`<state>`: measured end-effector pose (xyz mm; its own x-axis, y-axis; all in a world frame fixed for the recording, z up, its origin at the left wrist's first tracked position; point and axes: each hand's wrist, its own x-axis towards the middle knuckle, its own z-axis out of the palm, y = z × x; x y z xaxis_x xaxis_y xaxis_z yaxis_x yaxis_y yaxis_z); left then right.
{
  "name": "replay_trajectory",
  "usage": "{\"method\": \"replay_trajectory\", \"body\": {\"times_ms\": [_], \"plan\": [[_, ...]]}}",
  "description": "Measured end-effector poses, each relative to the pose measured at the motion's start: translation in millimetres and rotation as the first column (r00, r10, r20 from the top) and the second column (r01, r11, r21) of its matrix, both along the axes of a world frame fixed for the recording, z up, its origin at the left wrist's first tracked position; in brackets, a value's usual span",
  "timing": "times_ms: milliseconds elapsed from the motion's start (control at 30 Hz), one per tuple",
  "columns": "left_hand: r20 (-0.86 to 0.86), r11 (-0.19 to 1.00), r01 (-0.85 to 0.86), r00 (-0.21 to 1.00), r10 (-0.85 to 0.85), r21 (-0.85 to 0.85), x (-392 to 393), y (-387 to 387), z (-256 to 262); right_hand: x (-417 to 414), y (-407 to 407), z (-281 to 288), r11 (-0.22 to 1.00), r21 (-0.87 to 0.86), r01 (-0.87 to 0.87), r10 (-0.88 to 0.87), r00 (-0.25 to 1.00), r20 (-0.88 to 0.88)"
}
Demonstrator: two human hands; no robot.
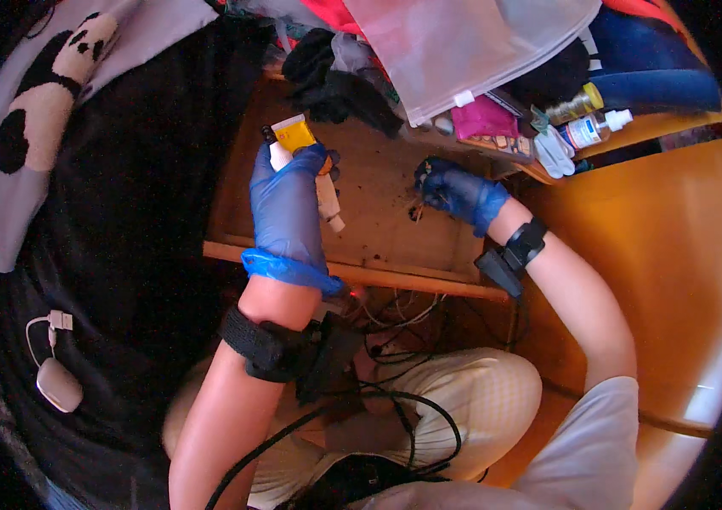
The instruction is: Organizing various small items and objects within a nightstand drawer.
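My left hand (287,204), in a blue disposable glove, grips several small items over the left side of an open wooden drawer (361,271). Among them are a yellow squeeze tube (294,132) and a white ribbed piece with a black tip (278,155). A small white tube (328,197) shows below the fingers; whether it is held or lying is unclear. My right hand (456,191), gloved too, is curled low over the drawer's right side. Thin straw-like debris (417,210) pokes out at its fingertips, mostly hidden by the dark, soiled glove. Dark crumbs dot the drawer bottom.
Beyond the drawer lie black fabric (341,89), a frosted zip pouch (469,51), a magenta packet (485,117) and a white-capped bottle (590,131). Cables (412,306) hang below the drawer's front. A white case with a USB cable (59,384) rests on dark cloth at left.
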<state>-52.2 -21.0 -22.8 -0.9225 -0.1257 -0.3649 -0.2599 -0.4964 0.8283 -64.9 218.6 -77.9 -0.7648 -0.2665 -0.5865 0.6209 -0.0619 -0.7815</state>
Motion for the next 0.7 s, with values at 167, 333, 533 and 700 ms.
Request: {"method": "replay_trajectory", "body": {"times_ms": [167,333,533,700], "plan": [[-0.02,1.0,-0.004,1.0,0.004,0.001,14.3,0.6,6.2,29.1,-20.9,39.7,0.991,-0.121,0.052,-0.049,0.998,0.029],[-0.042,1.0,0.017,0.999,-0.018,-0.026,19.5,1.0,6.7,53.4,-25.1,69.4,0.985,-0.168,-0.05,0.053,0.999,0.013],[-0.108,0.998,0.037,0.993,-0.043,-0.056,24.9,1.7,11.4,87.9,-45.6,76.2,0.964,-0.118,-0.238,0.244,0.969,0.037],[-0.099,0.997,0.037,0.994,-0.043,-0.066,30.1,2.6,12.9,121.5,-82.7,45.5,0.818,-0.047,-0.573,0.572,0.819,-0.046]]}}
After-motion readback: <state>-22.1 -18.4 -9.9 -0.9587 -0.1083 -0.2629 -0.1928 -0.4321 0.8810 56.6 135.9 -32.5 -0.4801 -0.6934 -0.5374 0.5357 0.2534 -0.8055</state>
